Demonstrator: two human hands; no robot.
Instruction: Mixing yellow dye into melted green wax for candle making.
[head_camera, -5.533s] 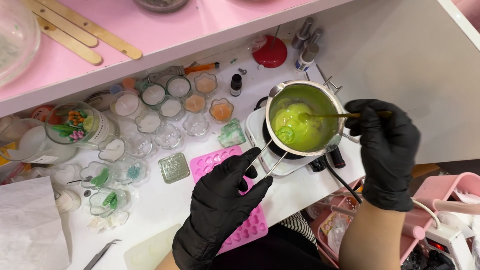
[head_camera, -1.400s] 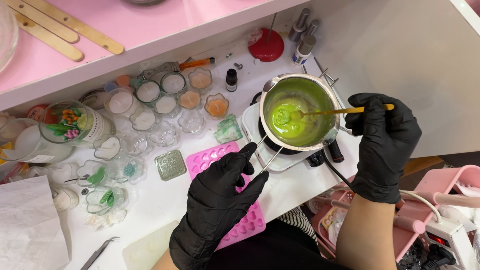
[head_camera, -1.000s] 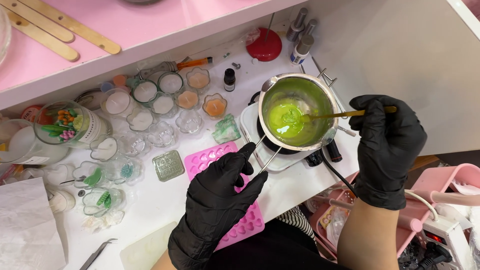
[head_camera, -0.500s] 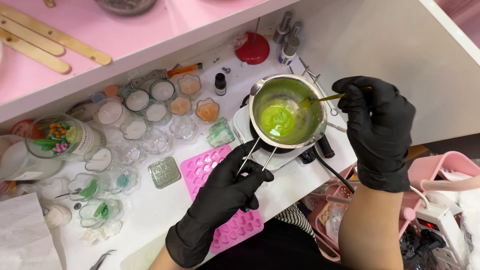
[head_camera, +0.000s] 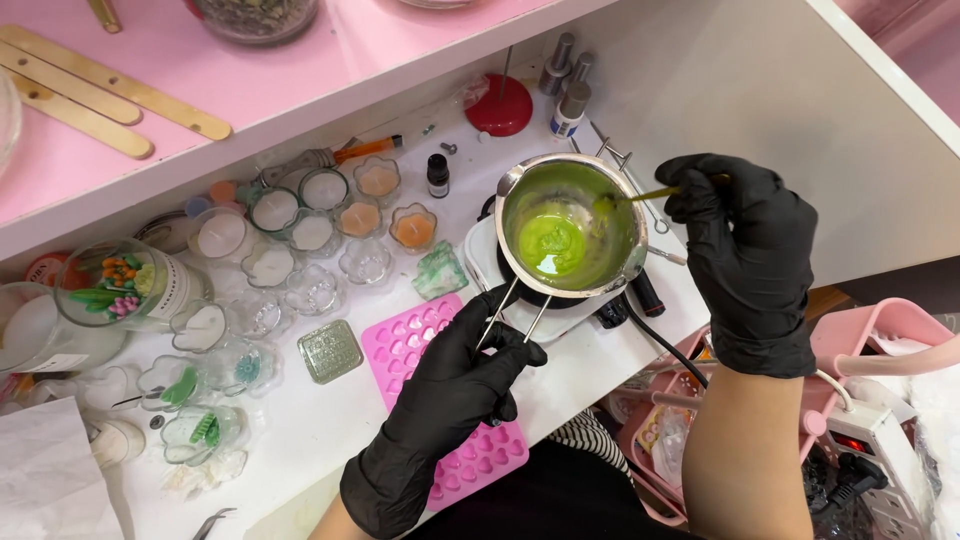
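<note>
The left hand is gloved in black, its fingers curled shut in a grip, forearm angled up from below. The right hand, likewise gloved, is raised with fingertips pinched together, bare forearm held upright.

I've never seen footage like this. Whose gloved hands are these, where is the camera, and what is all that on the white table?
The camera sits on a person's head, looking down at their own two hands. The left hand, in a black glove, holds the wire handle of a small metal pot of melted green liquid, which sits on a small white heater. The right hand holds a thin stick dipped into it. On the white table lie a pink heart mould and small glass cups, some filled.
</note>
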